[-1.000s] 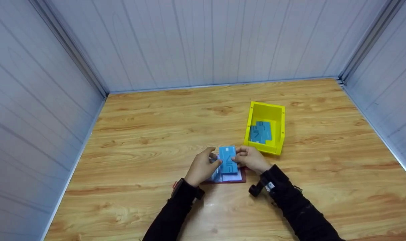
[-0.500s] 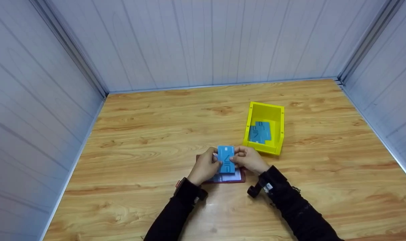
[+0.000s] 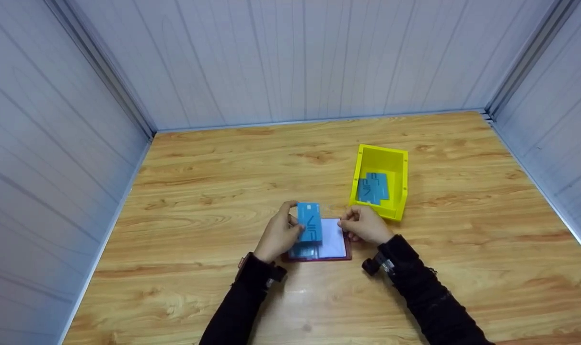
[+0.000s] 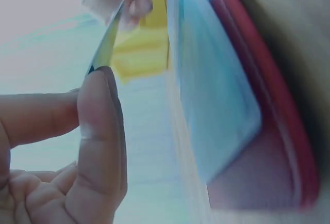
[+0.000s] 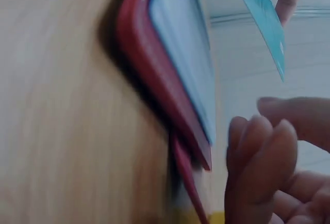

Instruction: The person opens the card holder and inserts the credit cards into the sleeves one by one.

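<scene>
A blue VIP card point(image 3: 309, 223) is pinched between the thumb and fingers of my left hand point(image 3: 277, 234), raised over an open card holder point(image 3: 332, 239). That holder lies on the table, with a dark red cover and clear pages. Its left page shows bluish, its right page whitish. In the left wrist view a translucent page point(image 4: 216, 90) stands up off the red cover. My right hand point(image 3: 367, 225) is by the holder's right edge. Its bent fingers point(image 5: 260, 167) hold nothing in the right wrist view, with the thumb apart from them.
A yellow bin point(image 3: 401, 191) stands just beyond my right hand, with blue cards point(image 3: 377, 187) lying inside. Pale panel walls point(image 3: 290, 62) close off the wooden table point(image 3: 214, 191) at the back and on both sides.
The right hand has let go of the card and moved slightly right. My left hand has carried the card left, uncovering the holder's right page.
</scene>
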Tool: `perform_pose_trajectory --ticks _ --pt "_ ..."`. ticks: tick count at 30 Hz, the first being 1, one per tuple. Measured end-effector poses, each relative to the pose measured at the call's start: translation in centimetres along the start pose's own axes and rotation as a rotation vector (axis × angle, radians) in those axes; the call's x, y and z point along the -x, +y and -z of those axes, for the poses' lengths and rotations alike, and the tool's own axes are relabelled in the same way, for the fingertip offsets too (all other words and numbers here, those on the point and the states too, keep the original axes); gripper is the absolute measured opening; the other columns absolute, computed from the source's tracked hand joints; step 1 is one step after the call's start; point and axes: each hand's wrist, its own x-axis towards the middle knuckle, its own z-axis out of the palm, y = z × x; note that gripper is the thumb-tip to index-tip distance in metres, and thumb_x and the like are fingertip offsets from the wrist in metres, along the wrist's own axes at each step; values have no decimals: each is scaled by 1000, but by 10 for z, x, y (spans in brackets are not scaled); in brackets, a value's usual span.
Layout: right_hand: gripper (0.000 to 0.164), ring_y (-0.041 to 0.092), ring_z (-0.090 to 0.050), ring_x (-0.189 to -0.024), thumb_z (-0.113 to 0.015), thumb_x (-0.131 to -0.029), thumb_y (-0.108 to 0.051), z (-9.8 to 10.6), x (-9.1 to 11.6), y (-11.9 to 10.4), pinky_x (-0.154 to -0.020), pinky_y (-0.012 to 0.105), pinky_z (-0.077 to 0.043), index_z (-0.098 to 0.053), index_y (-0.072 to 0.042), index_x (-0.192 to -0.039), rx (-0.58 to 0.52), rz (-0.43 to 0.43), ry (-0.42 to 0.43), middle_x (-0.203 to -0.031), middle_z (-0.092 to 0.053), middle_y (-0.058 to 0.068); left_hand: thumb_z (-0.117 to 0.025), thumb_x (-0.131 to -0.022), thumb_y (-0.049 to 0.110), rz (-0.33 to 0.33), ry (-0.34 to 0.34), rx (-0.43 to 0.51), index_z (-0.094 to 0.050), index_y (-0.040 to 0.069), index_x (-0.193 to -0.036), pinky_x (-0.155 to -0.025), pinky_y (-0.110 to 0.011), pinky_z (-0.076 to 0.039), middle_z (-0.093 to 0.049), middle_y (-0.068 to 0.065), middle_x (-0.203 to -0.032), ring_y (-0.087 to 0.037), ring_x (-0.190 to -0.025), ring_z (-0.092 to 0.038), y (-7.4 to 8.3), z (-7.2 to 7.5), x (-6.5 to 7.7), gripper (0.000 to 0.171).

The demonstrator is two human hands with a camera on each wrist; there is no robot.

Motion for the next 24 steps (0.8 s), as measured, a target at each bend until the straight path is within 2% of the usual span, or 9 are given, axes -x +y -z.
perform_pose_trajectory --ticks 4,10,20,24 --pt "12 10 -52 -55 -71 -86 -10 0 1 1 -48 20 -44 -60 -5 -86 129 2 -24 -70 -57 0 -60 -86 -6 7 -16 -13 -35 0 -148 -57 -27 -54 -56 -3 -76 -10 -57 -55 -6 4 0 67" --pt "14 10 -52 -53 -71 -86 -13 1 1 2 -49 21 -43 -60 -6 -82 239 13 -75 -68 -56 -1 -60 -86 -6 11 -36 -34 -35 -3 -146 -56 -25 -50 -52 -1 -73 -10 -54 -55 -11 3 -1 64" --pt "13 12 -52 -55 -70 -88 -13 4 0 4 -51 22 -44 -60 -6 -84 202 -23 -111 -69 -58 1 -61 -86 -7 19 -22 -28 -36 -3 -144 -54 -25 -50 -53 -2 -73 -11 -54 -56 -12 0 -2 64" --pt "13 12 -52 -54 -70 -88 -13 4 0 5 -51 22 -44 -60 -6 -84 199 -19 -111 -68 -58 1 -61 -86 -6 18 -21 -46 -36 -3 -144 -51 -24 -44 -48 1 -71 -10 -54 -51 -12 -2 -2 64"
